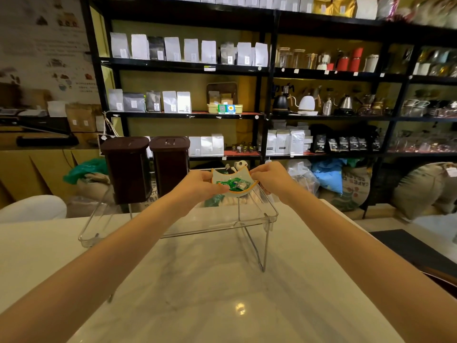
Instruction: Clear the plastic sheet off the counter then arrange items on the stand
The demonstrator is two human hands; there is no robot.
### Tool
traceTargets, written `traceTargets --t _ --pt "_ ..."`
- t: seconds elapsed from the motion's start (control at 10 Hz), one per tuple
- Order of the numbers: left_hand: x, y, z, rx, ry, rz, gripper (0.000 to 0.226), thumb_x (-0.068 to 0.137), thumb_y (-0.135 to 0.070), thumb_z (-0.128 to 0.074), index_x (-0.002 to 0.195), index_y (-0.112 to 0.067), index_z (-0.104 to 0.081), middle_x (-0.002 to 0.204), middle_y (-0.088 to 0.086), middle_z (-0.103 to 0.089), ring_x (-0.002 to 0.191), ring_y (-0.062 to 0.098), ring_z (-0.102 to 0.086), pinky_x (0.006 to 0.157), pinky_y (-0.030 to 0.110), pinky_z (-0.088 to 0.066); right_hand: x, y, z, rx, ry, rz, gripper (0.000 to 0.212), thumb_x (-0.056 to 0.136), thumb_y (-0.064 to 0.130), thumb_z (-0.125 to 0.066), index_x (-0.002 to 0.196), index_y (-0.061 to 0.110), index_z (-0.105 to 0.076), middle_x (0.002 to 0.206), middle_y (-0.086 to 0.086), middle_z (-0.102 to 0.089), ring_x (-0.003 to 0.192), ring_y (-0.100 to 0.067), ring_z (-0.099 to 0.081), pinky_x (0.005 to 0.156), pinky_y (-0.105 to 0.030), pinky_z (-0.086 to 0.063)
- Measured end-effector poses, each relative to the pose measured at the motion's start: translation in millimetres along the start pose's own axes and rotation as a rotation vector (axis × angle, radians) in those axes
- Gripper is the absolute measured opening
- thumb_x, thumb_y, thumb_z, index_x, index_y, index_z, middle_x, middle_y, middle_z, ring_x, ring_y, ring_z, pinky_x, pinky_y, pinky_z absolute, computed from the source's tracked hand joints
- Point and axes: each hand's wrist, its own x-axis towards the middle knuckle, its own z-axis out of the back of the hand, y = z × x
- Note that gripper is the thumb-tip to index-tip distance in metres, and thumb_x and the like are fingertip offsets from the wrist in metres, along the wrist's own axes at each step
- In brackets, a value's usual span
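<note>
A clear plastic stand (257, 214) with thin legs sits on the pale marble counter (222, 293). Over its far right part I hold a small grey dish with an orange rim (222, 175), shaped with two points like cat ears. Green-wrapped sweets (233, 184) lie in the dish. My left hand (201, 185) grips its left edge and my right hand (270, 178) grips its right edge. Whether the dish rests on the stand or hangs just above it, I cannot tell. No plastic sheet shows on the counter.
Two dark brown lidded canisters (128, 169) stand at the stand's far left. Black shelving (267, 115) with coffee bags and kettles fills the wall behind. Sacks (351, 189) lie on the floor beyond the counter. A dark mat (415, 251) lies at the right.
</note>
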Motion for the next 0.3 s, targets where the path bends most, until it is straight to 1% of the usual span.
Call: traceTargets --t 0.1,0.2,0.3 --pt "1 1 2 0.012 0.009 0.012 0.04 0.082 -0.018 -0.064 0.122 -0.011 -0.058 0.117 0.002 -0.065 0.096 0.012 -0.056 0.076 0.022 -0.047 -7 0 3 0.018 0.005 0.007 0.028 0.091 0.012 -0.047 0.112 0.003 -0.064 0.063 -0.003 -0.05 0.055 -0.012 -0.039 0.049 -0.023 -0.035" --pt "4 3 5 0.037 0.025 -0.004 0.04 0.082 -0.02 -0.065 0.12 -0.011 -0.059 0.12 0.003 -0.065 0.096 0.012 -0.056 0.079 0.024 -0.048 -13 -1 7 0.032 0.021 -0.005 0.028 0.091 0.016 -0.048 0.106 0.0 -0.065 0.074 -0.01 -0.054 0.059 -0.013 -0.042 0.052 -0.023 -0.037" --pt "1 1 6 0.112 0.01 -0.053 0.04 0.084 -0.024 -0.062 0.122 -0.012 -0.058 0.125 0.004 -0.063 0.097 0.011 -0.055 0.079 0.025 -0.045 -27 -7 11 0.045 0.05 0.019 0.029 0.092 0.019 -0.047 0.106 0.004 -0.066 0.079 -0.004 -0.058 0.067 -0.013 -0.048 0.055 -0.024 -0.042"
